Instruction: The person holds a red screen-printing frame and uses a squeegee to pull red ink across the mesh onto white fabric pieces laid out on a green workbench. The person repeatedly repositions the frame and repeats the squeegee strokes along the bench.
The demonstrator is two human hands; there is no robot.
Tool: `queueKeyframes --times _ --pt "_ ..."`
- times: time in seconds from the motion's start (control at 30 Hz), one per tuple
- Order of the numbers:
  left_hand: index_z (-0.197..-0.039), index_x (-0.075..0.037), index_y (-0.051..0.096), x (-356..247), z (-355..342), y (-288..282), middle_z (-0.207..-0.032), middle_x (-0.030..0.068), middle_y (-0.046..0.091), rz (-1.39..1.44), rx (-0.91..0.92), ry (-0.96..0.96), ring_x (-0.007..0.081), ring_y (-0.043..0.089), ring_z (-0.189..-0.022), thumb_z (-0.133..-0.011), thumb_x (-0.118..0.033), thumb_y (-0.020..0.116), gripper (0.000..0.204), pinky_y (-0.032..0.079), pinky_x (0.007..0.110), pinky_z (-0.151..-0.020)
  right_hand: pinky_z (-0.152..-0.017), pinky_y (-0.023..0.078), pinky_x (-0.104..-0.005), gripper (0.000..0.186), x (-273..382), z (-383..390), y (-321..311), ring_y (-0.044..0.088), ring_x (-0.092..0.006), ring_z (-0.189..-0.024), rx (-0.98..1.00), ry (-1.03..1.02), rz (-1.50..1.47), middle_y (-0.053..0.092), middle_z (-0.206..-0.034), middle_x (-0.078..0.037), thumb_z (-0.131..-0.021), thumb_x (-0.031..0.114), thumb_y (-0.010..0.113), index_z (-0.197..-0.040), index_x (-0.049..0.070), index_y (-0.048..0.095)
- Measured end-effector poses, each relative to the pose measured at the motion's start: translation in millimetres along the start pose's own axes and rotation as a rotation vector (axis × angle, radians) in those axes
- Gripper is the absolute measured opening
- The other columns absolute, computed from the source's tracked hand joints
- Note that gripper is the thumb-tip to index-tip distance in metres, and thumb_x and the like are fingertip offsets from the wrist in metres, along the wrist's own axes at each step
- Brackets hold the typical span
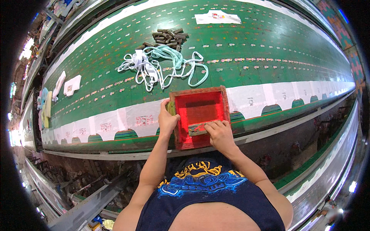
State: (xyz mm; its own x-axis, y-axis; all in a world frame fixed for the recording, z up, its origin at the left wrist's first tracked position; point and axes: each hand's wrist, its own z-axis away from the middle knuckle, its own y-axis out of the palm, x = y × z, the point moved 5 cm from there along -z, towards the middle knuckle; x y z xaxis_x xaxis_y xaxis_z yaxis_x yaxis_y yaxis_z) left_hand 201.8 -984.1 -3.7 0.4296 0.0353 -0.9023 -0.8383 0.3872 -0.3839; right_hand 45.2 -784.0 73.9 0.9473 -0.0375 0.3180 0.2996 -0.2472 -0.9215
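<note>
A screen-printing frame (227, 104) with a worn reddish rim lies over the row of white fabric pieces (108, 124) at the table's near edge. Red ink coats its inside around a darker rectangular window. My left hand (168, 118) grips the frame's left side, thumb over the rim. With my right hand (219, 133) I hold a squeegee (196, 129), a short stained bar lying across the near part of the frame, fingers closed over its right end. Left of the frame the fabric carries pinkish-red prints; to the right, small dark prints show. Fabric under the frame is hidden.
Beyond the frame, a tangle of white and pale-green cloth strips (169, 57) lies beside a pile of dark short pieces (169, 37) on the long green table (115, 46). A printed white fabric piece (218, 17) lies farther back. More cloth pieces (72, 85) rest at left.
</note>
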Motion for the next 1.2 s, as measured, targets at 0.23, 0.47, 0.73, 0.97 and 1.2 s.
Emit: queueKeyframes --times 0.23,0.47,0.73,0.97,1.2 --pt "-0.146 -0.013 0.051 -1.1 -0.8 0.9 -0.13 0.0212 0.072 -0.059 0.01 -0.009 0.0411 0.069 -0.122 -0.07 -0.004 0.08 0.082 0.053 0.046 -0.104 -0.093 0.048 -0.0461 0.027 -1.8 0.2 0.7 0.068 -0.0239 -0.108 0.009 0.001 0.019 0.074 -0.111 -0.006 -0.082 0.012 0.069 -0.109 0.009 0.071" --pt "-0.148 -0.013 0.05 4.5 -2.0 1.4 -0.126 0.0243 0.073 -0.14 0.014 -0.03 0.0445 0.07 -0.119 -0.07 -0.007 0.082 0.084 0.054 0.048 -0.101 -0.088 0.047 -0.0455 0.018 -4.9 -6.0 -5.2 0.068 -0.0249 -0.098 0.066 -0.021 -0.025 0.072 -0.098 -0.004 -0.081 0.011 0.068 -0.099 0.012 0.072" --pt "-0.148 -0.013 0.05 1.2 -1.0 5.1 -0.124 0.0235 0.073 -0.101 0.013 0.001 0.0452 0.069 -0.118 -0.07 -0.006 0.083 0.085 0.054 0.049 -0.1 -0.086 0.046 -0.0452 0.021 -54.3 -102.5 16.3 0.067 -0.0244 -0.097 -0.073 -0.03 0.08 0.071 -0.097 -0.004 -0.079 0.009 0.069 -0.099 0.013 0.071" --pt "-0.148 -0.013 0.049 2.6 0.6 2.9 -0.126 0.0231 0.072 -0.174 -0.009 -0.002 0.046 0.068 -0.119 -0.071 -0.006 0.084 0.085 0.054 0.051 -0.1 -0.088 0.046 -0.0456 0.027 -16.5 -17.4 7.0 0.069 -0.0258 -0.103 0.021 -0.037 0.014 0.075 -0.106 -0.004 -0.078 0.004 0.068 -0.104 0.012 0.071" --pt "-0.146 -0.007 0.049 5.3 -2.4 5.2 -0.128 0.0194 0.07 -0.042 0.036 0.008 0.0346 0.069 -0.119 -0.07 0.004 0.074 0.081 0.052 0.041 -0.104 -0.086 0.046 -0.0469 0.017 -38.3 -80.0 -6.9 0.068 -0.026 -0.096 -0.084 -0.072 0.059 0.072 -0.096 -0.004 -0.08 0.008 0.068 -0.096 0.012 0.07"
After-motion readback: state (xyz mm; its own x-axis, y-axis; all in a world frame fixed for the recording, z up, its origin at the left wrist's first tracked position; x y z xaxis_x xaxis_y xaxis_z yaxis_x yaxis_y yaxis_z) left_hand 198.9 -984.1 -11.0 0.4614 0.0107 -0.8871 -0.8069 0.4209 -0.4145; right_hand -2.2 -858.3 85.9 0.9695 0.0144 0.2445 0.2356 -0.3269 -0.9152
